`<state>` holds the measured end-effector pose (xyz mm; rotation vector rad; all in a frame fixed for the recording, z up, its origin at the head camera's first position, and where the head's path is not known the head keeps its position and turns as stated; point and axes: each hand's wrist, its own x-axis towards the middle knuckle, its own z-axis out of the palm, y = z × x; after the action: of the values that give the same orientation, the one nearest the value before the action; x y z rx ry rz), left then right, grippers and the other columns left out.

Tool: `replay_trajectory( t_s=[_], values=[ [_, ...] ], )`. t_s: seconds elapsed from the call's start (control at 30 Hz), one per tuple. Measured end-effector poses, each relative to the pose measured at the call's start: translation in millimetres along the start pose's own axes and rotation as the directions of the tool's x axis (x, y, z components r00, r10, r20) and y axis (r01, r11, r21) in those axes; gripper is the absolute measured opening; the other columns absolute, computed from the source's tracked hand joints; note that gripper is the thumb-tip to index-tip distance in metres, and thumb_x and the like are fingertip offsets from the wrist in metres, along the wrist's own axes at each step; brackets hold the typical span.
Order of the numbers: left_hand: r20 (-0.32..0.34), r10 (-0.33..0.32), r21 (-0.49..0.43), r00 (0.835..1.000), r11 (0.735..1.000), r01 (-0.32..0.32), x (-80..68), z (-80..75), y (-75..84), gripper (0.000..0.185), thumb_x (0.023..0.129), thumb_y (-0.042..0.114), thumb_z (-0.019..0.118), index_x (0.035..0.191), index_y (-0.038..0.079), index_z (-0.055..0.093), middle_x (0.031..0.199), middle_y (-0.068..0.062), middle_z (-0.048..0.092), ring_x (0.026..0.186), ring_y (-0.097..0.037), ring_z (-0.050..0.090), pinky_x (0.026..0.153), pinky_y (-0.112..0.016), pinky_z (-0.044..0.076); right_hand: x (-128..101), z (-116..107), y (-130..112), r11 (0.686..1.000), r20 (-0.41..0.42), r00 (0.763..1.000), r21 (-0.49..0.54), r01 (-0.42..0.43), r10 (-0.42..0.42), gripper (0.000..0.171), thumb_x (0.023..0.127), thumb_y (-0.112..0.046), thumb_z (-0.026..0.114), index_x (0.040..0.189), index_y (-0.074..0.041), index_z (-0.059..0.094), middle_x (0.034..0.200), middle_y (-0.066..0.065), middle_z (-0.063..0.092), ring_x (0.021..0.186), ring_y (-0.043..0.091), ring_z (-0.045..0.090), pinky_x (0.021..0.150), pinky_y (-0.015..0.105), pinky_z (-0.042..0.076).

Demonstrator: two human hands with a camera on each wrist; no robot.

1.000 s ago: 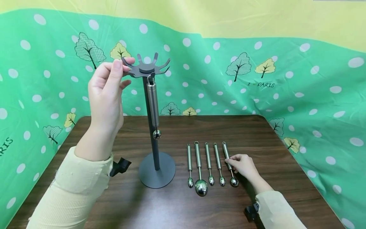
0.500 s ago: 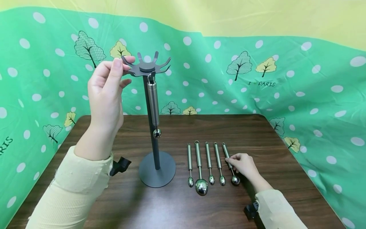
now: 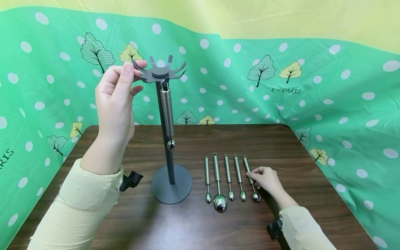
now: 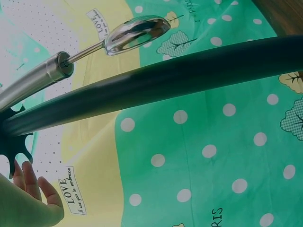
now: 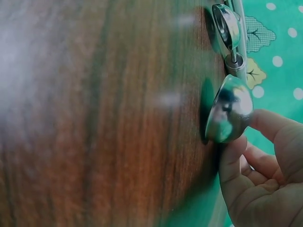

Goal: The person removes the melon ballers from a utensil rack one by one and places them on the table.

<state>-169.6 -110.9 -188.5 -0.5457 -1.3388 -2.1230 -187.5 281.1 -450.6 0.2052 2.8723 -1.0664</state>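
A: What worries you here?

B: The stand (image 3: 168,132) is tall on a small round base, and the left hand (image 3: 116,100) pinches one prong of its top ring between thumb and fingers. I'd judge that a pull sideways on that prong could tip the stand or swing the hanging scoop (image 3: 167,114) off its hook, since it dangles by a small loop only.

A: And the other hand?

B: The right hand (image 3: 265,180) lies on the table (image 3: 175,225), right of the stand's base, its fingers curled around the handle of the outermost scoop (image 3: 251,183). In the right wrist view the bowl of that scoop (image 5: 229,115) sits just beside the fingertips (image 5: 232,156). The steel looks smooth and round, so it may roll or slip out of a light pinch. It could also knock the neighbouring scoop (image 3: 239,178), which lies just beside it.

A: Count them for me.

B: One stand. Six scoops in all: one hanging from the stand's ring, close beside the pole, and five lying in a row on the table to the right of the base. Of those five, one is the large scoop (image 3: 218,184), second from the base; the other four have small bowls. Two hands, both in pale yellow sleeves.
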Motion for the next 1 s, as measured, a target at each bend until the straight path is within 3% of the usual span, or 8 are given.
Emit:
replay_trajectory(
  t_s=[0.57, 0.77, 1.0],
  values=[
    [0.002, -0.013, 0.015, 1.0, 1.0, 0.013, 0.0, -0.7, 1.6, 0.017, 0.093, 0.012, 0.054, 0.08, 0.002, 0.06, 0.104, -0.012, 0.063, 0.094, -0.022, 0.054, 0.077, -0.034, 0.038, -0.8, -5.5, 0.9, 0.998, 0.038, 0.999, 0.059, -0.026, 0.024, 0.047, 0.084, -0.039, 0.066, 0.103, 0.004, 0.064, 0.063, 0.006, 0.064, 0.051, 0.016, 0.059, 0.052, 0.032, 0.05],
    [-0.004, -0.018, 0.006, 1.0, 1.0, 0.018, 0.0, 0.3, 2.4, 0.017, 0.093, 0.012, 0.055, 0.079, 0.003, 0.06, 0.104, -0.013, 0.063, 0.093, -0.022, 0.053, 0.073, -0.033, 0.039, -4.5, -12.6, -5.6, 0.994, -0.068, 0.998, 0.105, -0.003, 0.01, 0.057, 0.085, -0.051, 0.06, 0.11, -0.001, 0.063, 0.078, 0.012, 0.067, 0.057, 0.019, 0.06, 0.053, 0.032, 0.051],
    [0.0, -0.016, 0.017, 1.0, 1.0, 0.016, -0.9, 0.2, 4.3, 0.016, 0.092, 0.011, 0.056, 0.079, 0.003, 0.06, 0.105, -0.013, 0.064, 0.097, -0.022, 0.054, 0.072, -0.033, 0.04, -10.7, -15.7, -24.3, 0.972, -0.224, 0.974, 0.219, 0.086, -0.036, 0.047, 0.083, -0.052, 0.061, 0.105, -0.01, 0.067, 0.082, 0.015, 0.067, 0.062, 0.027, 0.064, 0.055, 0.03, 0.052]
  ],
)
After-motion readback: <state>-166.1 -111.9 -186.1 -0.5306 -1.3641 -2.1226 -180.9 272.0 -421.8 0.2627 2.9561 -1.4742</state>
